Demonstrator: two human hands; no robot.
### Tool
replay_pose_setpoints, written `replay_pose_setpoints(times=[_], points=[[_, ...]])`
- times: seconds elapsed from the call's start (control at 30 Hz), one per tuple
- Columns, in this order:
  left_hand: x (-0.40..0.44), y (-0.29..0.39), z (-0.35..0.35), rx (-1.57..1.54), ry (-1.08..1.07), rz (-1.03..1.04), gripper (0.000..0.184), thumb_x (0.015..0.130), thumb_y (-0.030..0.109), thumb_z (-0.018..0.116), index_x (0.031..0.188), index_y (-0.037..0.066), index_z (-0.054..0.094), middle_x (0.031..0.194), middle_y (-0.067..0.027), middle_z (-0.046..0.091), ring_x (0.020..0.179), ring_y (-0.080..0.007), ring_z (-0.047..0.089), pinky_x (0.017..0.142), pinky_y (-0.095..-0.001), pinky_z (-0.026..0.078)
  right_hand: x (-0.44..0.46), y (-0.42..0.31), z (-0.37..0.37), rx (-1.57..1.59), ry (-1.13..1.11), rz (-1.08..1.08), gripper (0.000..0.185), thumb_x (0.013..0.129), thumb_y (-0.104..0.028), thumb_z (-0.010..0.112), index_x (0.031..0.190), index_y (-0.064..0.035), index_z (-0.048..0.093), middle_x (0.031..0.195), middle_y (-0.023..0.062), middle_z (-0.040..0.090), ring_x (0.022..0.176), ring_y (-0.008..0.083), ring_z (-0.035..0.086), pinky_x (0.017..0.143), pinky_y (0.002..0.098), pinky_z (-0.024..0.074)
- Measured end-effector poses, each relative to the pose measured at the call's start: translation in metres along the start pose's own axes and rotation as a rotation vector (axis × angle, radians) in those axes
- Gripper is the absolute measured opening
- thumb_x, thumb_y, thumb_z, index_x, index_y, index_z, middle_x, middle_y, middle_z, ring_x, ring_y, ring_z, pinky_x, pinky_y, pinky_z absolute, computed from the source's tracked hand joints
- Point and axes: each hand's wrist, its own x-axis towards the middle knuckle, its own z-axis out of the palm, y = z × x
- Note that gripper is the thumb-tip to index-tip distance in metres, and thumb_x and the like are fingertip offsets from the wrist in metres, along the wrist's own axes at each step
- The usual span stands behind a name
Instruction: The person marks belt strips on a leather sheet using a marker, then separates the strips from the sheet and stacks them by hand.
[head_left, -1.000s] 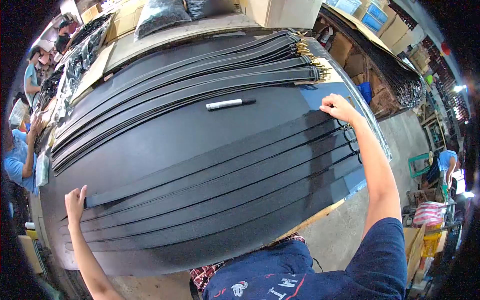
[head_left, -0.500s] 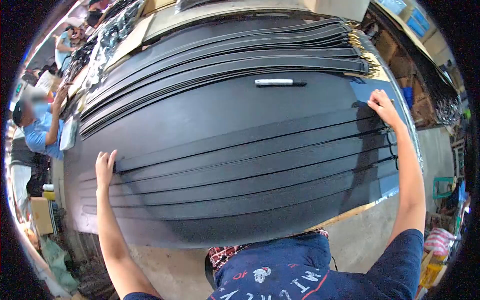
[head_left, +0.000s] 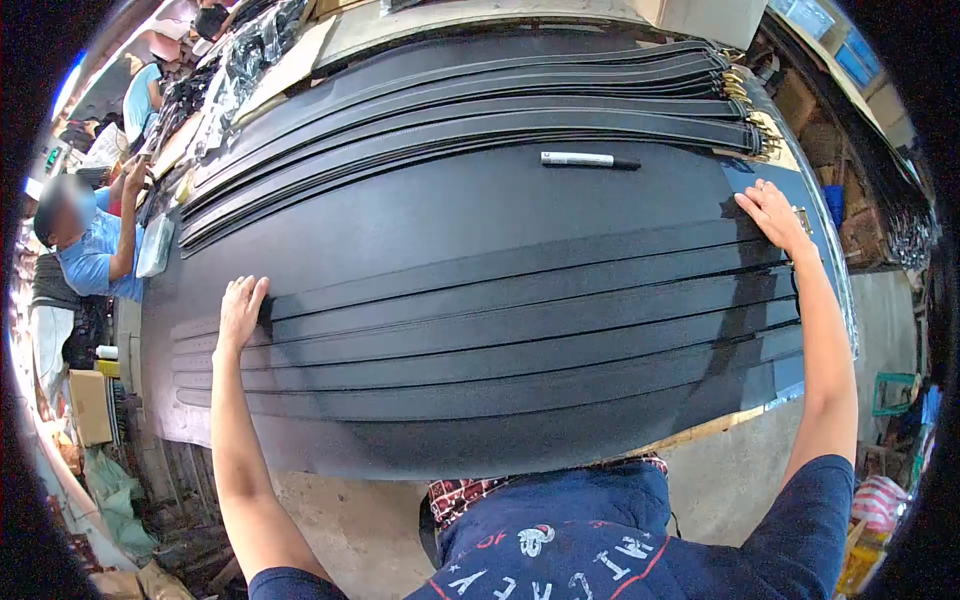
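Shirt (head_left: 560,535) in navy, with white and red lettering, fills the near edge of the view, against a table (head_left: 400,455) covered in smooth black. Flat dark straps (head_left: 500,338) lie side by side across the near half of the table, their rounded left ends marked with small holes.

At the far side of this row, the left hand (head_left: 240,308) rests over the left part of the farthest strap (head_left: 520,258). Its fingers are close together, bent downward, with the thumb beside them; whether they pinch the strap cannot be told. The right hand (head_left: 770,215) is at the other end of the same strap, its fingers bent and bunched, just beside a metal buckle (head_left: 801,218). Whether it clamps anything is hidden.

Beyond the row, a white marker (head_left: 580,160) with a black cap lies apart from both hands. Farther across lie stacked straps (head_left: 450,133) with pale stitched edges, their brass-coloured buckles (head_left: 737,88) gathered at the right. A clear packet (head_left: 155,246) sits at the table's left edge, near a person in a light blue shirt (head_left: 95,258) whose hands are raised. A cardboard box (head_left: 705,22) stands past the far edge.
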Motion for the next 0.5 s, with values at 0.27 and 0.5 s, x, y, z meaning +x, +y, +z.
replay_pose_setpoints(times=[0.27, 0.5], points=[[-0.004, 0.009, -0.008, -0.156, -0.015, -0.118, 0.044, 0.093, 0.037, 0.052, 0.075, -0.002, 0.042, 0.068, -0.0225, 0.044, 0.061, -0.0361, 0.043, 0.059, -0.0402, 0.038, 0.001, -0.003, -0.006, 0.116, -0.102, 0.224, 0.03, 0.093, -0.028, 0.051, 0.087, -0.0006, 0.06, 0.072, 0.0192, 0.052, 0.076, 0.0386, 0.052, 0.066, 0.044, 0.0408], [-0.006, -0.002, -0.026, 0.031, 0.047, -0.134, 0.053, 0.095, 0.042, 0.046, 0.07, -0.004, 0.059, 0.083, -0.0254, 0.058, 0.084, -0.0406, 0.056, 0.076, -0.0431, 0.043, -0.004, 0.035, -0.012, -0.131, 0.122, 0.061, 0.026, 0.095, -0.021, 0.047, 0.108, -0.0059, 0.063, 0.083, 0.0173, 0.055, 0.079, 0.0342, 0.056, 0.07, 0.0444, 0.0423]])
